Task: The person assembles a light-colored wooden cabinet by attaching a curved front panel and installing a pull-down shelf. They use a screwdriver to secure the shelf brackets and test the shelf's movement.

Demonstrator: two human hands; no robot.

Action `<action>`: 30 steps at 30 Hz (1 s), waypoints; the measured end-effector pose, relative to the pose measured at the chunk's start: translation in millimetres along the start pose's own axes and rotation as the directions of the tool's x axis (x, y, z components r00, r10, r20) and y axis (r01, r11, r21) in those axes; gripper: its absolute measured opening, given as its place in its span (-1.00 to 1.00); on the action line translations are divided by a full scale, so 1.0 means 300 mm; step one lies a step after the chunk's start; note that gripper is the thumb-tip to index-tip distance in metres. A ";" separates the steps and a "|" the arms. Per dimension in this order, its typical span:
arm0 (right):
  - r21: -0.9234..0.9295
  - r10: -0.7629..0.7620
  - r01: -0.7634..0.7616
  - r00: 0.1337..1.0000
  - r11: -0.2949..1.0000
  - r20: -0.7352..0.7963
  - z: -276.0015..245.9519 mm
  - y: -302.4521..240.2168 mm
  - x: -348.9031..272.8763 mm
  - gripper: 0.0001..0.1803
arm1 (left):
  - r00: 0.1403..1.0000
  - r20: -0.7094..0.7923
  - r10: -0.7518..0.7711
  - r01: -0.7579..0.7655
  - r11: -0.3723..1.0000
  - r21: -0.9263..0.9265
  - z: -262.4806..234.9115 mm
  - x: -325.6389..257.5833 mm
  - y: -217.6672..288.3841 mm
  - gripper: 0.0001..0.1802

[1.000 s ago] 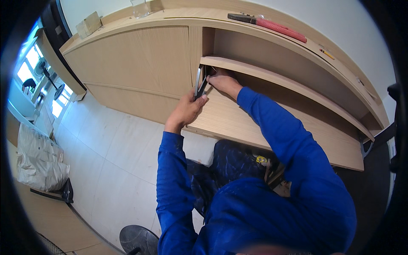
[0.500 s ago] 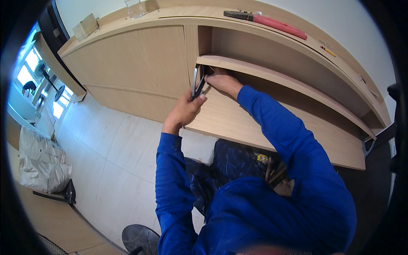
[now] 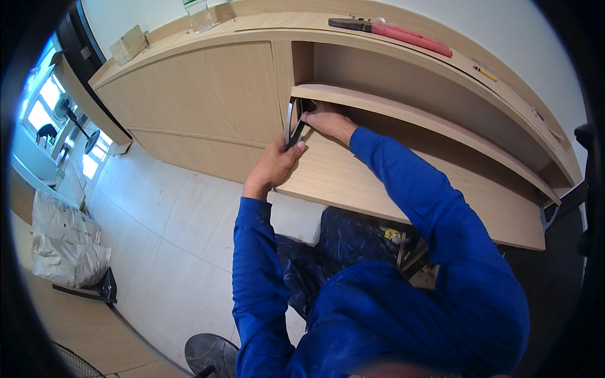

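Note:
A pale wood cabinet's hinged flap (image 3: 378, 189) lies folded down before me. At its left end stands a V-shaped grey and black folding bracket (image 3: 290, 129). My left hand (image 3: 277, 162) is closed round the lower part of this bracket, thumb on its near side. My right hand (image 3: 326, 120) reaches into the gap under the upper wood panel (image 3: 403, 116), beside the bracket. Its fingers are bent together at the inner left side. Their tips, and whatever they grip, are hidden in shadow.
Red-handled pliers (image 3: 409, 39), a yellow pencil (image 3: 484, 74), a clear bottle (image 3: 200, 16) and a small block (image 3: 128, 45) are on the cabinet top. A similar bracket (image 3: 551, 217) shows at the flap's right end. White sacks (image 3: 66, 242) stand on the floor to the left.
Both hands keep nearly the same place at the bracket. The whole view has shifted slightly, bringing more of the bottle into sight.

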State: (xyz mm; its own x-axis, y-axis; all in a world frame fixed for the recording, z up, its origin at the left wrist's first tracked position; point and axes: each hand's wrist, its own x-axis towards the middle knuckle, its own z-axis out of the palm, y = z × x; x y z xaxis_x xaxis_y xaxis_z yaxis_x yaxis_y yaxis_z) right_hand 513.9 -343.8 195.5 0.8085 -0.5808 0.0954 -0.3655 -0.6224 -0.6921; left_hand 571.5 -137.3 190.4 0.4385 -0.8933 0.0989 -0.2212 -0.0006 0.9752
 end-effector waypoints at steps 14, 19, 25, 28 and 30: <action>-0.020 0.055 -0.056 0.998 0.998 -0.014 -0.022 -0.055 -0.063 -0.21 | 0.989 0.081 -0.122 0.119 0.992 0.040 -0.017 0.003 0.008 -0.43; 0.024 0.083 -0.087 0.990 0.996 0.111 -0.040 -0.057 -0.047 -0.23 | 0.999 0.043 0.004 -0.003 1.000 -0.011 -0.007 0.018 -0.020 -0.47; 0.017 0.068 -0.071 0.985 0.997 0.156 -0.030 -0.031 -0.027 -0.29 | 0.999 0.036 0.033 -0.032 0.999 -0.043 0.001 0.008 -0.020 -0.45; -0.062 0.098 -0.094 0.994 0.994 0.057 0.005 -0.007 -0.012 -0.42 | 0.994 0.065 -0.090 0.093 0.995 -0.038 -0.009 -0.005 -0.001 -0.47; 0.065 -0.057 0.058 0.998 0.996 -0.016 0.016 0.017 0.006 -0.52 | 0.993 0.065 -0.100 0.102 0.994 -0.027 -0.011 -0.005 0.006 -0.47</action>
State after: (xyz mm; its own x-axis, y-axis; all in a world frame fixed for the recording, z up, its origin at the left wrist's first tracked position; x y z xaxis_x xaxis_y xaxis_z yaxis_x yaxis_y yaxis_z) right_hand 515.6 -345.5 188.7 0.8202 -0.5531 0.1462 -0.2873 -0.6192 -0.7308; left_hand 573.3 -134.4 192.7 0.4011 -0.9160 -0.0124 -0.1515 -0.0797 0.9852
